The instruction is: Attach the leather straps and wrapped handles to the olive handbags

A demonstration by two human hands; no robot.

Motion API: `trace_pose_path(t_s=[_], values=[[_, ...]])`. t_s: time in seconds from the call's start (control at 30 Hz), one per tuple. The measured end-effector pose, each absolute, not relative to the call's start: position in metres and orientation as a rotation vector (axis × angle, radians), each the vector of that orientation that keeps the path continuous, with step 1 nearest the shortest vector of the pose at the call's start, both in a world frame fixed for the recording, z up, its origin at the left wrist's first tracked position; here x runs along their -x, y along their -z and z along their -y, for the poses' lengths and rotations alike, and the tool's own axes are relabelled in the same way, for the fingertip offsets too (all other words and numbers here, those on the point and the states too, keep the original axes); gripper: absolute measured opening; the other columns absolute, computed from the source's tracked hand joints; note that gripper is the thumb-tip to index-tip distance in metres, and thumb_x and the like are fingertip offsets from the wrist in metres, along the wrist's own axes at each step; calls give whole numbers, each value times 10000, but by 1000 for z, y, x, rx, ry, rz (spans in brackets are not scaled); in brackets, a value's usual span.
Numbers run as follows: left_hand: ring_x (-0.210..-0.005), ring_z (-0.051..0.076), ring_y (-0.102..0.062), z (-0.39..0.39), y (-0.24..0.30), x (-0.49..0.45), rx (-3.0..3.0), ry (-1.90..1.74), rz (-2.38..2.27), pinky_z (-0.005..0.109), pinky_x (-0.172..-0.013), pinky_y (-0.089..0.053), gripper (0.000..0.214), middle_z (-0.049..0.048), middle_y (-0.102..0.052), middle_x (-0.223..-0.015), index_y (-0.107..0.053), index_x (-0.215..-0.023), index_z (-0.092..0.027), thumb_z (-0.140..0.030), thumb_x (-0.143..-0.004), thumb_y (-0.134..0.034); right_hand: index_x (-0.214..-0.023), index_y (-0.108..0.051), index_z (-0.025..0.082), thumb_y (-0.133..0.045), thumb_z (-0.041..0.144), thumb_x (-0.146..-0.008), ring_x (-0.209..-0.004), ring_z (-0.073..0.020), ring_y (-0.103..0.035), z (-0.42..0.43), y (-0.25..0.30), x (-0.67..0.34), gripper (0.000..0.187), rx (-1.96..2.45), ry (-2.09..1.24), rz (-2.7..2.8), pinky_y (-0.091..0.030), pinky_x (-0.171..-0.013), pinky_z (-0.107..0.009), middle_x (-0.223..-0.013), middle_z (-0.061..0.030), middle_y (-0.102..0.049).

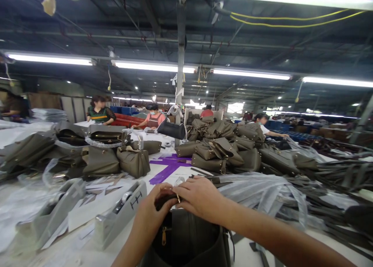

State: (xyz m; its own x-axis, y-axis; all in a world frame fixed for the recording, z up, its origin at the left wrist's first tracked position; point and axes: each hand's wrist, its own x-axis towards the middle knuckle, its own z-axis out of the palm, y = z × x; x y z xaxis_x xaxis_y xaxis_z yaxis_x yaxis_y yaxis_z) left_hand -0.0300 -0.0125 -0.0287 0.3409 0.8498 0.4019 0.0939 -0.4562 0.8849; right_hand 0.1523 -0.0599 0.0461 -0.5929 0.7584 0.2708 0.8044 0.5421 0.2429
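An olive-brown handbag (201,232) stands on the table right in front of me, its top open and a gold zipper pull (164,236) hanging inside. Above its far edge, my left hand (154,206) has thumb and fingers curled round a dark strap (167,198). My right hand (201,199) meets it from the other side, fingers bent over the same strap. A small gold metal fitting (177,197) shows between the two hands. Clear plastic wrap (180,180) sticks up just behind the fingers. The right fingertips are partly hidden.
Two grey tape dispensers (119,212) stand at my left. Finished-looking olive bags (101,160) lie beyond them, and a large heap of bags (224,142) fills the back right. Purple tape (166,168) crosses the table. Plastic strips and straps (335,205) spread rightward. Several people work farther back.
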Motion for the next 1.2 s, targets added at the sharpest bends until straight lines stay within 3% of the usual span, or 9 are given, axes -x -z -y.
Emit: trace_pose_path(t_s=[0.13, 0.27, 0.43, 0.5, 0.57, 0.63, 0.77, 0.97, 1.2], values=[[-890, 255, -691, 13, 34, 41, -1946, -1241, -1118, 389, -846, -534, 280, 22, -750, -963, -704, -1004, -260, -382, -752, -707, -1098, -637, 233, -583, 372, -932, -951, -227, -641, 61, -45, -156, 223, 1311, 485, 2617, -413, -823, -365, -1046, -36, -734], [-858, 247, -699, 3, 45, 59, -1857, -1279, -1118, 355, -806, -550, 278, 32, -754, -908, -716, -930, -228, -443, -754, -699, -1070, -662, 210, -614, 333, -893, -1003, -236, -624, 62, -47, -160, 221, 1346, 415, 2556, -399, -896, -371, -1034, -64, -733], [-817, 211, -682, 7, 36, 64, -1754, -1321, -1043, 306, -763, -530, 257, 31, -737, -876, -702, -910, -195, -415, -776, -710, -1263, -598, 207, -675, 356, -839, -1092, -251, -611, 61, -50, -149, 457, 1293, 252, 2519, -350, -1029, -405, -1159, -88, -706], [-786, 189, -666, 13, 27, 59, -1710, -1343, -967, 283, -739, -519, 221, 23, -721, -838, -694, -893, -185, -376, -784, -710, -1218, -635, 200, -655, 387, -868, -1054, -258, -625, 58, -52, -142, 398, 1240, 215, 2551, -337, -1039, -429, -1105, -92, -720], [-766, 172, -654, 16, 22, 57, -1659, -1365, -884, 268, -729, -515, 199, 20, -706, -815, -685, -902, -173, -340, -794, -700, -1056, -702, 193, -605, 358, -918, -960, -236, -641, 52, -54, -137, 236, 1195, 127, 2576, -389, -964, -395, -987, -75, -733], [-812, 175, -657, 15, 23, 58, -1646, -1382, -810, 279, -771, -519, 237, 36, -710, -881, -678, -986, -167, -322, -807, -689, -936, -712, 190, -565, 312, -947, -868, -202, -637, 46, -55, -137, 191, 1182, -40, 2530, -432, -824, -326, -902, -51, -722], [-1015, 233, -653, 14, 37, 63, -1849, -1271, -786, 346, -924, -499, 427, 72, -709, -1109, -660, -1166, -204, -338, -772, -751, -931, -678, 197, -512, 294, -972, -761, -156, -619, 37, -52, -142, 196, 1220, -478, 2290, -430, -716, -275, -814, -8, -702], [-972, 205, -669, 16, 41, 50, -2111, -1178, -763, 298, -902, -491, 190, 18, -744, -1019, -736, -1001, -261, -331, -825, -730, -877, -578, 180, -467, 443, -991, -687, -125, -580, 38, -48, -141, 307, 1052, -1039, 2045, -441, -665, -251, -754, -6, -652], [-939, 200, -668, 9, 47, 59, -2173, -1196, -786, 290, -869, -491, 259, 29, -745, -998, -740, -1006, -241, -304, -761, -791, -756, -534, 179, -478, 561, -954, -506, -83, -436, 43, -48, -148, 433, 1140, -1171, 1979, -371, -556, -232, -567, 55, -498]])
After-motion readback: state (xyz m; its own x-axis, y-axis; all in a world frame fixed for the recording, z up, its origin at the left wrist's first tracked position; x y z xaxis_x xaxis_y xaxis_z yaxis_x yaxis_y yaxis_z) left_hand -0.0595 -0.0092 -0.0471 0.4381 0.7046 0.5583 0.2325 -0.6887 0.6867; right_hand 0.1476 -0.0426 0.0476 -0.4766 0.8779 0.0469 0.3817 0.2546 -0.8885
